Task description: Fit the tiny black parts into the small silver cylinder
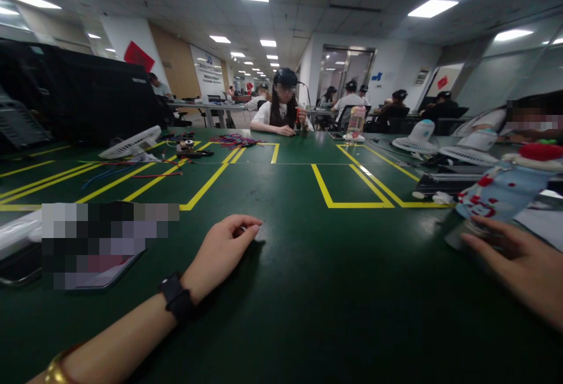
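My left hand (pixel 222 249) rests on the dark green table (pixel 308 290), fingers loosely curled, holding nothing that I can see. A black band sits on that wrist and a gold bangle further up the arm. My right hand (pixel 519 261) lies flat at the right edge, its fingers spread on the base of a tilted bottle (pixel 505 187) in a blue cover with red and white patterns and a red top. A phone (pixel 101 243) lies left of my left hand.
Yellow tape lines (pixel 347 187) mark boxes on the table. A white fan (pixel 132 143), wires and small parts lie at back left, with more fans (pixel 417 138) at back right. A person (pixel 284 108) sits opposite; others sit behind and at the right.
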`<state>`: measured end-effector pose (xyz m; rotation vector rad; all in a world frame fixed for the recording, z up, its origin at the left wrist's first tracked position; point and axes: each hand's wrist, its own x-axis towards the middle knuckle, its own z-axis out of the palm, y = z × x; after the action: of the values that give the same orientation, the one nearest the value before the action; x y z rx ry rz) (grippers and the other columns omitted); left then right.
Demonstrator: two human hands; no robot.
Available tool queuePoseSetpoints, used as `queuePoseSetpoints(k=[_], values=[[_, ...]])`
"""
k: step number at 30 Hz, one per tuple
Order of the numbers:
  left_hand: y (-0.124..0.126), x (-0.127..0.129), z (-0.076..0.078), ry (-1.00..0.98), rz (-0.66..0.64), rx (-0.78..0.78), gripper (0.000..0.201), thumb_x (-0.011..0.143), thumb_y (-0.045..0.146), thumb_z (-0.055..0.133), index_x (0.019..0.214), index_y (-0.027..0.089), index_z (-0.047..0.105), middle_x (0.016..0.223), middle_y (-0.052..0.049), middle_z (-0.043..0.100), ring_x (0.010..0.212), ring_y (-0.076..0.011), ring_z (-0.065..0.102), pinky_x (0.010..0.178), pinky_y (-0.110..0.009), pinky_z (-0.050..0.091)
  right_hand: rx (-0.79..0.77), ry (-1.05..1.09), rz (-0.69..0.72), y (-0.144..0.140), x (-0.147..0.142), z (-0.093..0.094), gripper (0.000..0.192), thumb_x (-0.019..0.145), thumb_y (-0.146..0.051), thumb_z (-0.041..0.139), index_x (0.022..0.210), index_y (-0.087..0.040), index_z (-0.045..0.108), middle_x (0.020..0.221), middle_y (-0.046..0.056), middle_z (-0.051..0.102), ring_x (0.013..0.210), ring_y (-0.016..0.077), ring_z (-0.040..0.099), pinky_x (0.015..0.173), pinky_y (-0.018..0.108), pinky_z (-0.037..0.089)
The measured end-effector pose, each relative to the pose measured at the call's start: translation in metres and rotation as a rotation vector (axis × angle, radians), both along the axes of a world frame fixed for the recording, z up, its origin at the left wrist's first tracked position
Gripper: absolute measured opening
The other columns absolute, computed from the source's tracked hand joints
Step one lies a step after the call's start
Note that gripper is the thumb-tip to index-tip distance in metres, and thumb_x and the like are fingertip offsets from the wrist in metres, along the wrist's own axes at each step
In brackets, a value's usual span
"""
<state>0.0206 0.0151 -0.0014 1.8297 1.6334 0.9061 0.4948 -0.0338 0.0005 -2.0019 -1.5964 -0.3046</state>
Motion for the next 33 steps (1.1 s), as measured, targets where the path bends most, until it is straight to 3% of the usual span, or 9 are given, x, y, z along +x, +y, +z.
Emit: queuePoseSetpoints(k=[2, 7, 11, 15, 18, 21, 26, 30, 33], values=[[0.001, 0.001, -0.001, 0.005, 0.005, -0.001, 0.033, 0.084, 0.044, 0.049, 0.099, 0.021, 0.066, 0.088, -0.003, 0.068, 0.080, -0.0219, 0.062, 0.069, -0.033, 0.044, -0.034, 0.050, 0.151, 0.000, -0.047, 0.004, 0.052, 0.081, -0.049, 0.054, 0.126, -0.023, 0.052, 0.100, 0.010, 0.065, 0.069, 0.0141, 0.063, 0.061, 0.027, 0.049], [0.002, 0.000, -0.003, 0.023, -0.001, -0.001, 0.032, 0.085, 0.045, 0.049, 0.100, 0.022, 0.066, 0.087, -0.002, 0.068, 0.078, -0.0214, 0.061, 0.068, -0.033, 0.045, -0.024, 0.178, 0.794, 0.005, -0.169, 0.001, 0.042, 0.085, -0.033, 0.053, 0.126, -0.027, 0.048, 0.123, 0.003, 0.055, 0.105, 0.0130, 0.057, 0.090, 0.027, 0.050], [0.003, 0.000, -0.004, 0.040, -0.006, 0.006, 0.030, 0.086, 0.044, 0.050, 0.099, 0.023, 0.065, 0.090, -0.002, 0.068, 0.079, -0.0209, 0.060, 0.070, -0.033, 0.045, -0.118, 0.245, 1.054, -0.001, -0.219, -0.001, 0.041, 0.086, -0.026, 0.052, 0.126, -0.031, 0.045, 0.124, -0.002, 0.054, 0.114, 0.0086, 0.051, 0.100, 0.024, 0.043], [-0.008, 0.012, 0.003, 0.045, -0.060, 0.097, 0.027, 0.087, 0.041, 0.051, 0.104, 0.025, 0.063, 0.098, -0.002, 0.064, 0.082, -0.0191, 0.058, 0.074, -0.032, 0.045, -0.212, 0.341, 1.079, -0.004, -0.223, -0.006, 0.050, 0.085, -0.024, 0.052, 0.132, -0.035, 0.038, 0.129, -0.002, 0.050, 0.116, 0.0091, 0.049, 0.102, 0.026, 0.042], [-0.026, 0.031, 0.013, 0.009, -0.226, 0.219, 0.022, 0.088, 0.035, 0.052, 0.107, 0.028, 0.061, 0.106, -0.001, 0.059, 0.094, -0.0177, 0.056, 0.083, -0.031, 0.044, -0.239, 0.465, 1.052, -0.002, -0.221, -0.012, 0.070, 0.082, -0.024, 0.057, 0.140, -0.035, 0.020, 0.127, -0.001, 0.051, 0.113, 0.0099, 0.051, 0.102, 0.030, 0.042], [-0.039, 0.050, 0.022, -0.030, -0.378, 0.212, 0.016, 0.087, 0.031, 0.055, 0.101, 0.030, 0.065, 0.105, 0.001, 0.059, 0.098, -0.0165, 0.055, 0.087, -0.030, 0.043, -0.266, 0.533, 1.053, 0.000, -0.224, -0.016, 0.081, 0.079, -0.023, 0.061, 0.140, -0.035, 0.009, 0.122, -0.002, 0.055, 0.108, 0.0091, 0.054, 0.100, 0.030, 0.043], [-0.038, 0.051, 0.024, -0.080, -0.307, 0.168, 0.013, 0.087, 0.034, 0.057, 0.089, 0.030, 0.069, 0.098, 0.001, 0.059, 0.093, -0.0160, 0.056, 0.084, -0.030, 0.044, -0.257, 0.491, 1.007, 0.000, -0.219, -0.013, 0.067, 0.079, -0.024, 0.060, 0.135, -0.037, 0.024, 0.119, -0.004, 0.055, 0.104, 0.0076, 0.054, 0.094, 0.026, 0.044], [-0.032, 0.039, 0.009, 0.032, -0.317, 0.110, 0.013, 0.084, 0.037, 0.060, 0.089, 0.034, 0.072, 0.105, 0.001, 0.057, 0.100, -0.0187, 0.054, 0.089, -0.035, 0.043, -0.263, 0.429, 0.964, -0.002, -0.208, -0.009, 0.044, 0.079, -0.024, 0.059, 0.119, -0.033, 0.044, 0.113, -0.005, 0.056, 0.098, 0.0067, 0.054, 0.087, 0.021, 0.046], [-0.031, 0.040, -0.005, 0.210, -0.375, 0.108, 0.012, 0.082, 0.038, 0.062, 0.089, 0.041, 0.072, 0.112, 0.001, 0.057, 0.105, -0.0223, 0.052, 0.090, -0.042, 0.042, -0.241, 0.411, 0.945, -0.003, -0.205, -0.009, 0.046, 0.077, -0.023, 0.060, 0.119, -0.032, 0.044, 0.112, -0.004, 0.055, 0.097, 0.0072, 0.054, 0.087, 0.021, 0.046]])
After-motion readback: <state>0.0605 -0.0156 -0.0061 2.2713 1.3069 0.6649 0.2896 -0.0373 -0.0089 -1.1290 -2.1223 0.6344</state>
